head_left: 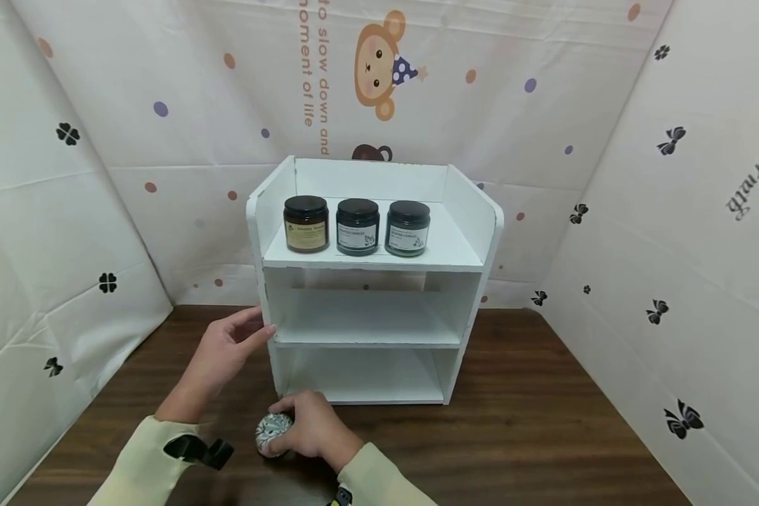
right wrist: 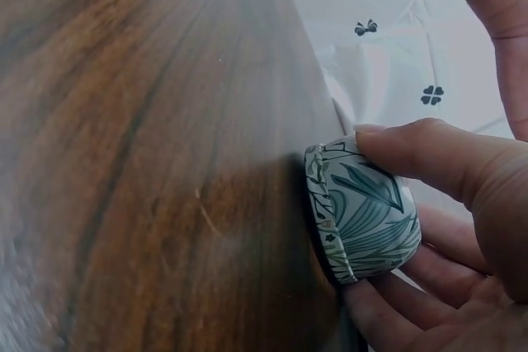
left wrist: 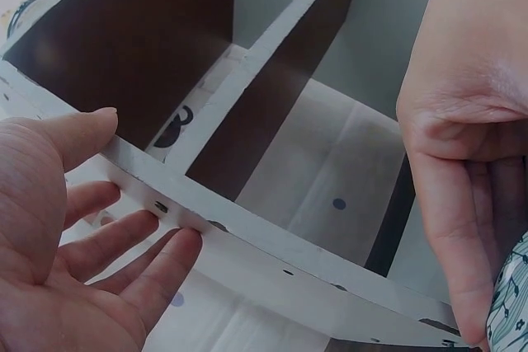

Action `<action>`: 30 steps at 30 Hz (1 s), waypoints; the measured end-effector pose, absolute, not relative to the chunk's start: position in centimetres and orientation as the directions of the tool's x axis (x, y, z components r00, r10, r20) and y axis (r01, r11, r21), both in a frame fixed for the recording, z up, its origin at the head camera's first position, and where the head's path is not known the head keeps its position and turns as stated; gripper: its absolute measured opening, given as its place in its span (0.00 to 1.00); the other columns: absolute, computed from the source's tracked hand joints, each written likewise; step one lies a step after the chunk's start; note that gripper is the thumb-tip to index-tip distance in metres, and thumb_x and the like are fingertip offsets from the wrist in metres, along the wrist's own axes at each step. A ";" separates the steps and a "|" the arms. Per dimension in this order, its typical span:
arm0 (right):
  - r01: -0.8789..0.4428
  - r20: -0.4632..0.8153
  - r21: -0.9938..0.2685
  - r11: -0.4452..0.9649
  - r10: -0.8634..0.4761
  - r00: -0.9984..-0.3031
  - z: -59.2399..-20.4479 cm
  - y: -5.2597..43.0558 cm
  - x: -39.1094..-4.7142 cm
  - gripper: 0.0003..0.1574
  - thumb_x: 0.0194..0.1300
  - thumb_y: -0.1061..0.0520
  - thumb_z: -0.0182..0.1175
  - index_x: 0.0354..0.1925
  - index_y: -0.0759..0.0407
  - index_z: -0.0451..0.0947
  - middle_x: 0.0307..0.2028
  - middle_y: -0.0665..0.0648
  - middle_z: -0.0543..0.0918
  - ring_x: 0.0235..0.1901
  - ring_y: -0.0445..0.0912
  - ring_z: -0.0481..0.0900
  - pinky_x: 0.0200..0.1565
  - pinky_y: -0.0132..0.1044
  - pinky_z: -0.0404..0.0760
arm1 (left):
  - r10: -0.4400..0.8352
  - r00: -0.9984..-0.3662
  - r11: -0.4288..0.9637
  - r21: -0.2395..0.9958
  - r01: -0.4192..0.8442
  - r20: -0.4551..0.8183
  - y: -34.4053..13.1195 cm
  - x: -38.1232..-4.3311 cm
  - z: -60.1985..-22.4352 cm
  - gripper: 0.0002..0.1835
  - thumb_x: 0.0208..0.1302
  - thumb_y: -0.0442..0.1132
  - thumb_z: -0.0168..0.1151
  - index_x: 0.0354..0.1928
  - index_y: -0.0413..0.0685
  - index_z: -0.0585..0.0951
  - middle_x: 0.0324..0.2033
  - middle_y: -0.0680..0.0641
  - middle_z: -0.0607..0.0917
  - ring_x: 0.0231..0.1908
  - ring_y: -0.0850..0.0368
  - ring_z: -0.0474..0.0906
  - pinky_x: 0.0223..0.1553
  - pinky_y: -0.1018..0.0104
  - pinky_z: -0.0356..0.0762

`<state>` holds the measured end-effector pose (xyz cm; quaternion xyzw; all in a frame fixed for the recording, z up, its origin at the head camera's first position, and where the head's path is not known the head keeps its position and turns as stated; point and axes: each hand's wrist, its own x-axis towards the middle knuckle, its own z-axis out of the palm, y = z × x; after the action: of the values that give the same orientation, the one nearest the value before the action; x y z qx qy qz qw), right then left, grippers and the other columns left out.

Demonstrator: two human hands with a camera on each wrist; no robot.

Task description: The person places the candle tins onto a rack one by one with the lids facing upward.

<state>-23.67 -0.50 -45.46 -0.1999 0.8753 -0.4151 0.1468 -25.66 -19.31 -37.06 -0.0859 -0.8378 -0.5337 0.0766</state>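
Observation:
My right hand (head_left: 313, 425) pinches a small round tin (right wrist: 367, 212) with a green-and-white leaf pattern, thumb on one side and fingers on the other. The tin is right at the brown tabletop, in front of the shelf's lower left corner. At the left side of a white three-level shelf (head_left: 367, 346) is my left hand (head_left: 224, 351). Its thumb lies at the front edge of the side panel (left wrist: 239, 218), with the loosely extended fingers along the outer face. Both hands also appear in the left wrist view, where the tin shows only at the right border.
On the shelf's top level stand three dark-lidded candle jars in a row: one amber jar (head_left: 306, 225) with a yellowish label, and two darker jars, a middle jar (head_left: 357, 228) and a right jar (head_left: 407, 230), with white labels. Printed white cloth (head_left: 196, 140) encloses the wooden table (head_left: 531, 422).

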 end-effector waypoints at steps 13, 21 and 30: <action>-0.273 -0.050 -0.771 0.575 -0.482 -0.875 -45.6 -0.7 -23.8 0.29 0.46 0.51 0.84 0.49 0.44 0.89 0.45 0.41 0.85 0.44 0.32 0.76 0.49 0.27 0.75 | 0.061 -0.972 0.428 0.874 0.232 0.228 -19.5 -25.7 -36.6 0.34 0.70 0.59 0.64 0.73 0.52 0.73 0.66 0.41 0.80 0.64 0.41 0.78 0.61 0.41 0.79; -0.262 -0.058 -0.784 0.563 -0.487 -0.871 -45.9 -0.8 -23.7 0.30 0.46 0.51 0.84 0.51 0.43 0.88 0.47 0.40 0.85 0.46 0.33 0.77 0.50 0.28 0.76 | 0.061 -0.969 0.442 0.864 0.242 0.240 -19.7 -25.6 -36.7 0.34 0.70 0.58 0.64 0.72 0.50 0.73 0.66 0.41 0.80 0.63 0.42 0.79 0.59 0.43 0.80; -0.269 -0.032 -0.803 0.531 -0.490 -0.871 -46.3 -0.4 -23.5 0.32 0.47 0.53 0.83 0.53 0.48 0.87 0.47 0.41 0.86 0.45 0.32 0.77 0.48 0.27 0.77 | 0.069 -0.968 0.428 0.869 0.247 0.241 -19.5 -25.8 -36.9 0.34 0.70 0.57 0.65 0.72 0.50 0.74 0.65 0.41 0.81 0.63 0.43 0.79 0.60 0.44 0.80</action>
<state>-23.48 -0.42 -46.34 -0.2193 0.8656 -0.4317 0.1280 -25.77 -19.47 -36.87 -0.0940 -0.8408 -0.5263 0.0848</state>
